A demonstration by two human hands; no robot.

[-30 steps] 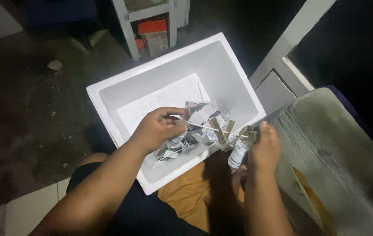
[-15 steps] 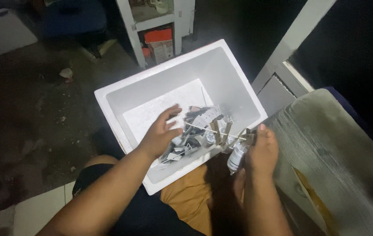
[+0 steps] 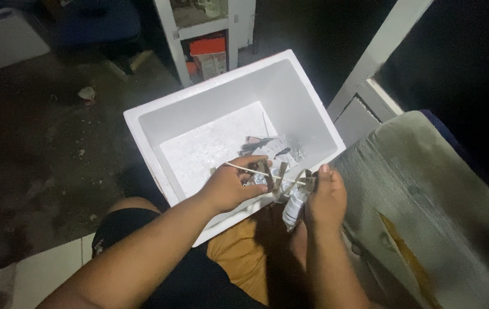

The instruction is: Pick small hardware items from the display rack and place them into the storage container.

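A white foam box (image 3: 164, 117) stands open on the floor in front of my knees. Small dark-and-silver sachets (image 3: 267, 147) lie in its near right corner. My left hand (image 3: 230, 187) reaches over the box's near wall and pinches a thin pale stick (image 3: 250, 170) with a few sachets threaded on it. My right hand (image 3: 325, 199) is at the stick's other end, just outside the box corner. It also grips a small white bottle (image 3: 293, 208) that hangs below the fingers. How the sachets are fixed to the stick is too blurred to make out.
A grey worn cushion (image 3: 427, 189) lies at the right, next to a white door frame (image 3: 379, 57). A white shelf unit (image 3: 210, 28) with an orange carton (image 3: 209, 47) stands behind the box. The floor at left is dark and dirty, with white tile (image 3: 38, 274) near my leg.
Both hands with the stick have drawn back from the middle of the box to its near right corner. My head has tilted, so the box sits higher in view.
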